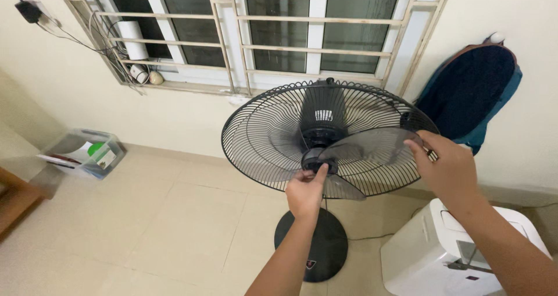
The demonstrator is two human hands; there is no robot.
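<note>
A black pedestal fan stands before me with its front guard off. Its rear wire guard [261,133] and dark motor housing [321,113] face me. My left hand [305,191] pinches the round black hub cap [315,158] at the centre of the translucent grey blades. My right hand [444,165] grips the tip of one blade [372,148] at the right rim of the guard. The fan's round black base [325,243] rests on the tiled floor below my left forearm.
A white boxy appliance [430,249] stands at the lower right. A dark blue backpack [471,89] hangs on the right wall. A barred window [261,34] is behind the fan. A clear plastic box [84,152] and a wooden edge [14,203] sit at the left.
</note>
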